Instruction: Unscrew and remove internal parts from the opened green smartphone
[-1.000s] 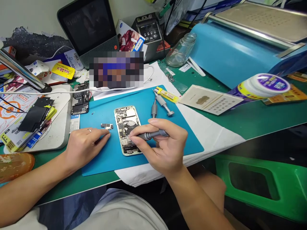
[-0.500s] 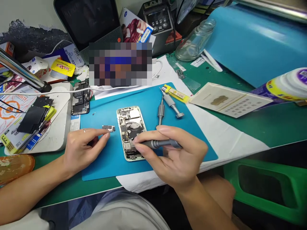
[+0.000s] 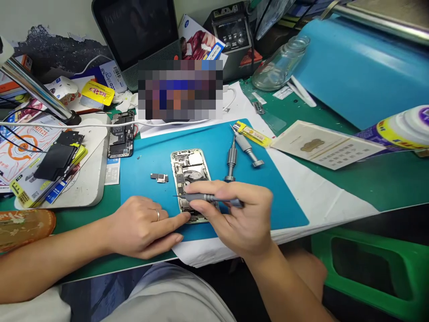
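An opened phone [image 3: 190,162] lies on the blue mat [image 3: 144,228], its inner parts bare and its lower half partly behind my right hand. My right hand [image 3: 246,212] grips a grey screwdriver [image 3: 201,197] level over the phone, the thin tip pointing left past the phone's left edge. My left hand [image 3: 147,228] holds nothing; its index finger is stretched out to the phone's lower left corner, with the thumb apart below. A small circuit board [image 3: 159,178] rests on the mat left of the phone. Tiny bits [image 3: 139,157] lie further up the mat.
Two more screwdrivers, one upright-lying [image 3: 231,158] and one slanted [image 3: 247,150], rest right of the phone near a yellow packet [image 3: 253,134]. Another opened phone [image 3: 121,136] sits at the mat's upper left. A white cable [image 3: 161,124] crosses behind. A glass jar [image 3: 281,62] stands back right.
My left hand has moved right and down from beside the small board to the phone's lower corner, index finger now extended. The screwdriver tip has shifted left across the phone. The view has shifted slightly.
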`<action>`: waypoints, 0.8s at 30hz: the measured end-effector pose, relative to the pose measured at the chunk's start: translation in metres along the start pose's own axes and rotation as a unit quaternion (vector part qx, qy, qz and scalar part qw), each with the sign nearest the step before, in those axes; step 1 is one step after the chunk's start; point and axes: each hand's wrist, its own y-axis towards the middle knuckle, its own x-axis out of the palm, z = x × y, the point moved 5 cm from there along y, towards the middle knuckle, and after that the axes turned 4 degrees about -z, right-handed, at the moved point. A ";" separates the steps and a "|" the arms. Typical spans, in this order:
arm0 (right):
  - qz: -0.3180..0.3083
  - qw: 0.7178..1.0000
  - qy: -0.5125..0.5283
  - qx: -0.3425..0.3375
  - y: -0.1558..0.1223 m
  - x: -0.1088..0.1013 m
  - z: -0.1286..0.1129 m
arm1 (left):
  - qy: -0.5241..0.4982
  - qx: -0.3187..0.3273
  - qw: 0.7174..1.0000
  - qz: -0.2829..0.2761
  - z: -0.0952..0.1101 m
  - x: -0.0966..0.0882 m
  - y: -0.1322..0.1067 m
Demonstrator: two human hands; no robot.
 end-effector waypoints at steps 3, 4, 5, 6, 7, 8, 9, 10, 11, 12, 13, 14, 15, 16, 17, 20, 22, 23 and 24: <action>-0.035 0.999 -0.040 0.000 -0.002 0.007 0.004 | 0.005 0.000 1.000 -0.011 0.000 0.004 -0.001; -0.038 0.998 -0.053 -0.010 -0.003 0.008 0.004 | 0.007 0.000 1.000 -0.015 0.000 0.004 -0.001; -0.039 0.997 -0.067 -0.020 -0.004 0.009 0.004 | 0.008 -0.001 1.000 -0.019 0.000 0.005 -0.002; -0.040 0.996 -0.079 -0.032 -0.004 0.010 0.003 | 0.010 -0.002 1.000 -0.023 0.000 0.006 -0.002; -0.041 0.994 -0.090 -0.042 -0.004 0.011 0.003 | 0.012 -0.004 1.000 -0.026 0.000 0.007 -0.003; -0.042 0.993 -0.099 -0.049 -0.004 0.012 0.002 | 0.014 -0.005 1.000 -0.027 0.000 0.007 -0.003; -0.045 0.992 -0.106 -0.052 -0.004 0.012 0.002 | 0.015 -0.007 0.999 -0.027 0.000 0.008 -0.004; -0.048 0.992 -0.108 -0.053 -0.004 0.013 0.002 | 0.016 -0.007 1.000 -0.026 0.000 0.009 -0.004; -0.051 0.991 -0.108 -0.052 -0.004 0.013 0.002 | 0.017 -0.008 1.000 -0.024 0.000 0.009 -0.004; -0.053 0.991 -0.108 -0.051 -0.004 0.013 0.002 | 0.017 -0.008 1.000 -0.021 0.000 0.009 -0.005; -0.053 0.992 -0.107 -0.050 -0.005 0.014 0.002 | 0.017 -0.009 1.000 -0.016 0.000 0.009 -0.005; -0.052 0.992 -0.106 -0.048 -0.005 0.013 0.002 | 0.016 -0.012 1.000 -0.009 0.000 0.008 -0.005; -0.047 0.992 -0.106 -0.047 -0.005 0.013 0.002 | 0.016 -0.017 1.000 0.001 -0.001 0.007 -0.005; -0.041 0.993 -0.107 -0.043 -0.005 0.013 0.003 | 0.016 -0.025 0.999 0.013 -0.001 0.005 -0.005; -0.036 0.993 -0.108 -0.038 -0.005 0.012 0.003 | 0.017 -0.035 0.999 0.026 -0.002 0.004 -0.005; -0.027 0.993 -0.115 -0.029 -0.005 0.012 0.004 | 0.022 -0.064 0.996 0.060 -0.005 -0.001 -0.005; -0.030 0.992 -0.120 -0.032 -0.004 0.013 0.004 | 0.027 -0.081 0.994 0.074 -0.006 -0.002 -0.006; -0.033 0.991 -0.122 -0.035 -0.003 0.014 0.004 | 0.029 -0.088 0.993 0.079 -0.007 -0.002 -0.006; -0.035 0.991 -0.124 -0.037 -0.003 0.014 0.004 | 0.032 -0.095 0.992 0.082 -0.008 -0.002 -0.007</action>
